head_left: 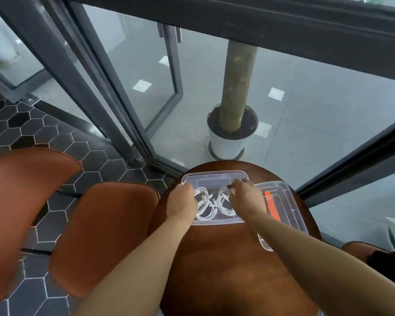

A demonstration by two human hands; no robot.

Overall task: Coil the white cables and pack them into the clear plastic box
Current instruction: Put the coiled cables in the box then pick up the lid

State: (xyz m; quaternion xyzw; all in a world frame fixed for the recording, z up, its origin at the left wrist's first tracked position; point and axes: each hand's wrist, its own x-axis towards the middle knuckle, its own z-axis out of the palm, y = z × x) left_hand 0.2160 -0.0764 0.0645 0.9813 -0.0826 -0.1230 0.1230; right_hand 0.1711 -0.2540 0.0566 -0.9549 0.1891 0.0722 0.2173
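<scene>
A clear plastic box (214, 176) stands on the far part of a round brown table (226, 270). Coiled white cables (209, 205) lie inside it, one coil at the left and one at the right. My left hand (181, 202) grips the box's left rim, fingers curled over the edge. My right hand (245, 197) reaches into the box from the right and pinches the right-hand coil near its connector end.
A second clear container (287, 201) with an orange piece inside lies just right of the box, partly under my right forearm. Brown chairs (100, 236) stand to the left. A potted tree trunk (233, 137) stands beyond glass panels behind the table.
</scene>
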